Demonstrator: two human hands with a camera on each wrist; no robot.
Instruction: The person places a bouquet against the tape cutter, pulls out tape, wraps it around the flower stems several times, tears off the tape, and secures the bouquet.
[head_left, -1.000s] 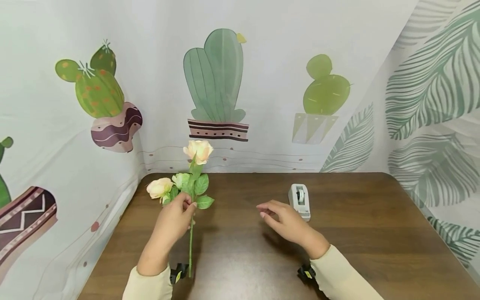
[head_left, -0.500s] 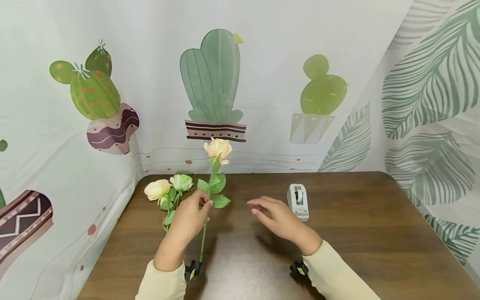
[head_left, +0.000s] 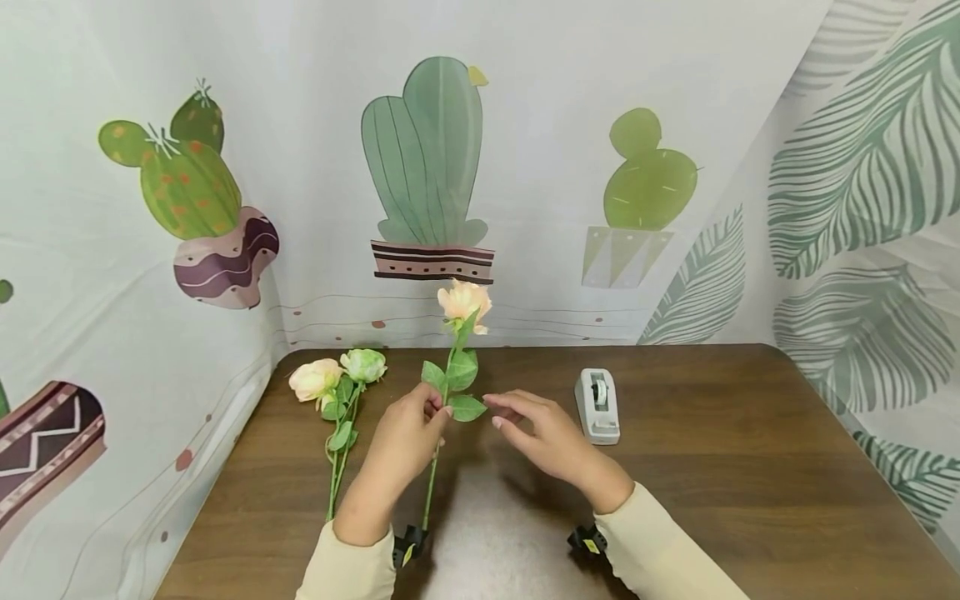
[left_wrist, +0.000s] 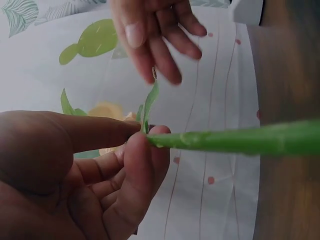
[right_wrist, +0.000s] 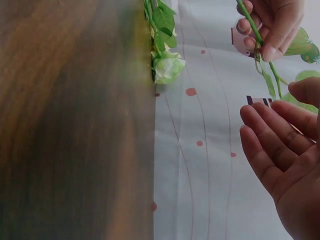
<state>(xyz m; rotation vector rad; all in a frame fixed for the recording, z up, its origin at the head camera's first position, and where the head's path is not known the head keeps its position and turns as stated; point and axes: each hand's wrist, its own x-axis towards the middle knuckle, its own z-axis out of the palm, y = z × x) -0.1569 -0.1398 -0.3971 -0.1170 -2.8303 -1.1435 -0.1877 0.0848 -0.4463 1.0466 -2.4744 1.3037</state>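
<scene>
My left hand point(head_left: 407, 433) pinches the green stem of a peach rose point(head_left: 464, 305) between thumb and fingers, just below its leaves. The bloom points away toward the back wall, and the stem point(left_wrist: 225, 141) runs back past the left wrist. Close to the right of the lowest leaf point(head_left: 467, 407) is my right hand point(head_left: 543, 433), fingers loosely extended and holding nothing. In the right wrist view its fingers point(right_wrist: 272, 135) lie relaxed just below the leaves, palm showing.
Another peach rose point(head_left: 316, 380) and a pale green rose point(head_left: 363, 365) lie on the brown table point(head_left: 697, 467) at the left. A white tape dispenser point(head_left: 597, 407) stands beyond my right hand. A cactus-print cloth point(head_left: 540, 167) hangs behind.
My left hand has carried the peach rose rightward, away from the two flowers lying on the table. My right hand has shifted slightly left, toward the rose.
</scene>
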